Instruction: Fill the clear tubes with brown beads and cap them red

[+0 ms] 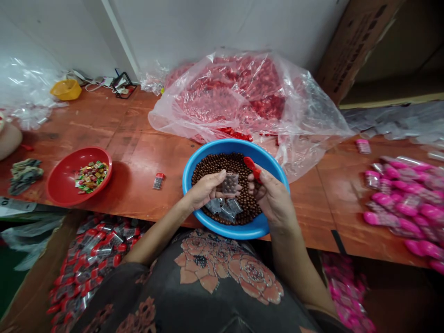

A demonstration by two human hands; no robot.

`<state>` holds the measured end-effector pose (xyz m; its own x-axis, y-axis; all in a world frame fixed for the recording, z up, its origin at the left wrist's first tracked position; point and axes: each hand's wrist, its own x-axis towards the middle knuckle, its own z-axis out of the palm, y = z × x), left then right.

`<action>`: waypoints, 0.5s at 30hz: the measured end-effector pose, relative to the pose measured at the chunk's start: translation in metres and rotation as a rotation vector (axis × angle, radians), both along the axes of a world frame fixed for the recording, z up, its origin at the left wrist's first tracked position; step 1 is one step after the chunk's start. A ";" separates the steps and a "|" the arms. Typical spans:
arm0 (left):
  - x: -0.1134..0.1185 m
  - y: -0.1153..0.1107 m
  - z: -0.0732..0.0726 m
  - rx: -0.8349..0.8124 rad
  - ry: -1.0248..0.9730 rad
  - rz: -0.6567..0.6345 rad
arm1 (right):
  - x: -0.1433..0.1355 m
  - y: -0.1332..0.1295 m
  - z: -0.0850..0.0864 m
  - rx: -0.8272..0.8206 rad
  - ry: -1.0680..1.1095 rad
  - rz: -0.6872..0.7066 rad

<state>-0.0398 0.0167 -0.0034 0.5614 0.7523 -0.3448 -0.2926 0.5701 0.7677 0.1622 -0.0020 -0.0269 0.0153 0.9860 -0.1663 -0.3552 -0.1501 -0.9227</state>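
Observation:
Over a blue basin full of small brown balls, my left hand grips a clear plastic container with brown balls showing inside it. To its right, my right hand is closed on a red plastic cap, held between thumb and fingers. The cap and the container are apart. Several more clear containers lie on the balls at the near side of the basin, below my left hand.
Left on the table stand a filled red-capped container and a red bowl of wrapped sweets. A large plastic bag of red pieces lies behind the basin. Pink-capped containers are heaped at the right, and red-capped ones fill a box below.

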 end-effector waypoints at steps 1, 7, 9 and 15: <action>-0.001 0.000 -0.001 -0.010 0.004 -0.022 | -0.001 0.000 0.000 0.032 -0.028 0.004; -0.001 -0.002 0.000 -0.016 0.020 -0.205 | -0.008 -0.003 0.008 0.132 -0.069 0.085; -0.001 -0.003 -0.001 -0.018 0.030 -0.207 | -0.009 -0.006 0.010 0.149 -0.083 0.135; -0.002 -0.004 -0.002 -0.010 0.046 -0.194 | -0.002 -0.010 0.003 0.180 -0.194 0.058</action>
